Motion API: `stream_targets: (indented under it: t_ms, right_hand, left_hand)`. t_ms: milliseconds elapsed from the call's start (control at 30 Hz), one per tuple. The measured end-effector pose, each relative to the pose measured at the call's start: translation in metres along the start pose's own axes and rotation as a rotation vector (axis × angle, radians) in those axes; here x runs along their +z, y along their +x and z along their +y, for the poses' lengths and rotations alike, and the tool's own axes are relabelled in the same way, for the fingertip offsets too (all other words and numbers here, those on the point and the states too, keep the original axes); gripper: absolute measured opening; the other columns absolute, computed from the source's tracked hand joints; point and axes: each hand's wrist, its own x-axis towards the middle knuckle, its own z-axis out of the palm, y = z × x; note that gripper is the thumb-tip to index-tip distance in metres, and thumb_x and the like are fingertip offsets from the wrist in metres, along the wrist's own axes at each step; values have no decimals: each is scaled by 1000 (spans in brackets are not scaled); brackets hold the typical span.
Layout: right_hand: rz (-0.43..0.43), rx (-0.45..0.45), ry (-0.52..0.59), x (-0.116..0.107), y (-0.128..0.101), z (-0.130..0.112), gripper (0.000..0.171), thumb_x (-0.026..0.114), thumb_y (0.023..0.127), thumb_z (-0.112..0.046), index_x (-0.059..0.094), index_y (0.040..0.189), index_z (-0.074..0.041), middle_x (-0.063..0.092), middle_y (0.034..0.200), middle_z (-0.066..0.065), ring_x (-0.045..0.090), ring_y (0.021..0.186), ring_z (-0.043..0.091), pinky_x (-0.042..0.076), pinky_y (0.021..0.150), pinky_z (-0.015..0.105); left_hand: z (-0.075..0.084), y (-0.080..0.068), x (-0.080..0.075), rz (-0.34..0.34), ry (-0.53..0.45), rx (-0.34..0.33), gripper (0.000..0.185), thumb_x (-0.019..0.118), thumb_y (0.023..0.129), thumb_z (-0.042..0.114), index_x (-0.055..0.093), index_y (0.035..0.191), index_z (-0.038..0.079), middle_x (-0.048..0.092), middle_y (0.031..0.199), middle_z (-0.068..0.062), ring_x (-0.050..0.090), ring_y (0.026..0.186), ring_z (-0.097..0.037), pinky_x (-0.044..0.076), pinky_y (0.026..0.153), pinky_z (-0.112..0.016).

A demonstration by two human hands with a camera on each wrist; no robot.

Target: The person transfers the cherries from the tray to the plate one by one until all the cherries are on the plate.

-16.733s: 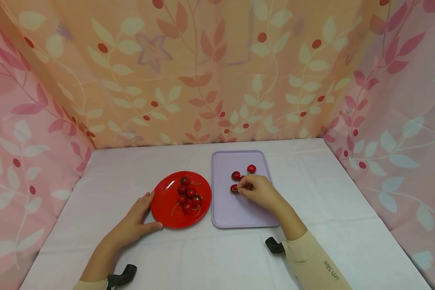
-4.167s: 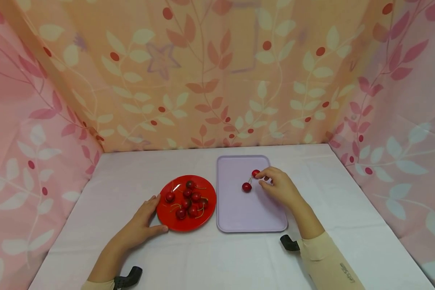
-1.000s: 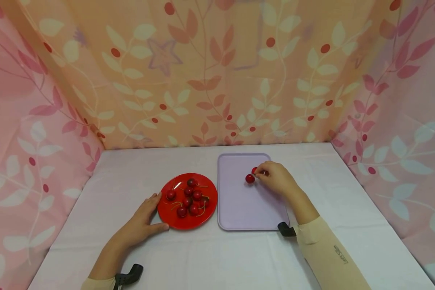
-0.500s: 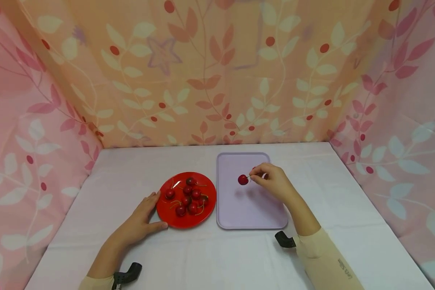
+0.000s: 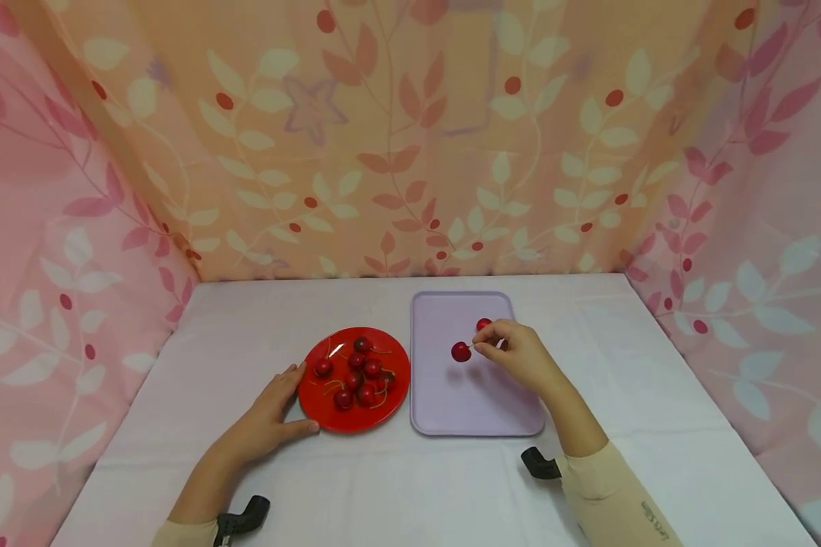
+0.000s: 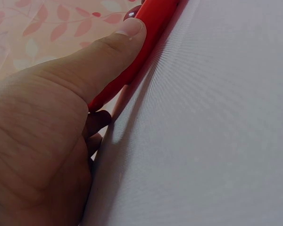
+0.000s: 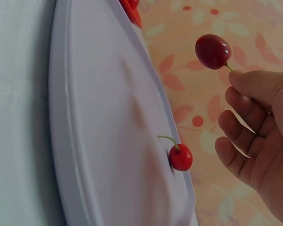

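My right hand point(image 5: 516, 353) pinches a dark red cherry point(image 5: 461, 351) by its stem, with thumb and forefinger. That cherry hangs above the lilac tray point(image 5: 445, 410); the right wrist view shows it clear of the tray surface. Another cherry point(image 7: 180, 157), stem attached, lies on the tray near its far right side, partly behind my fingers in the head view. My left hand point(image 5: 267, 418) rests at the left rim of a red plate point(image 5: 315, 406), thumb and fingers spread along the edge. Several cherries point(image 5: 356, 380) with stems lie on that plate.
The plate stands close beside the tray's left edge on a white-covered table point(image 5: 383, 486). Leaf-patterned curtains point(image 5: 397, 152) enclose the table at the back and on both sides. A black wrist mount point(image 5: 540, 463) sticks out from the right sleeve, another point(image 5: 246, 516) from the left.
Compared with the oldest frame, fewer cherries are on the tray and more on the plate. Within the last second my right hand has lifted a cherry by its stem. The left hand stays put.
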Motion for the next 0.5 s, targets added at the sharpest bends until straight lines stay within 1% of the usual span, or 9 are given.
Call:
stream_targets:
  t_ms: [133,300,500]
  right_hand:
    - [-12,-10,-9,2,-1,-2,8,81,89,-15,77,94,-19,68,87,-7,63,82,11,49,71,24]
    - [-25,-27,-36,6,2,-6,9,80,90,-15,76,94,-21,67,86,-8,62,83,9,50,71,24]
    - [-20,-60,-17,14,1,-10,9,81,89,-14,76,93,-21,67,87,-8,62,83,10,51,71,26]
  left_hand:
    - [0,1,0,-11,0,-18,111,80,79,61,21,165,25,21,170,-14,12,156,-45,20,118,-73]
    - [0,2,-1,-3,10,-12,112,81,79,60,21,165,23,21,170,-14,12,156,-44,20,118,-72]
    - [0,0,0,4,5,2,111,81,79,58,22,165,21,22,169,-17,12,155,-46,19,118,-72]
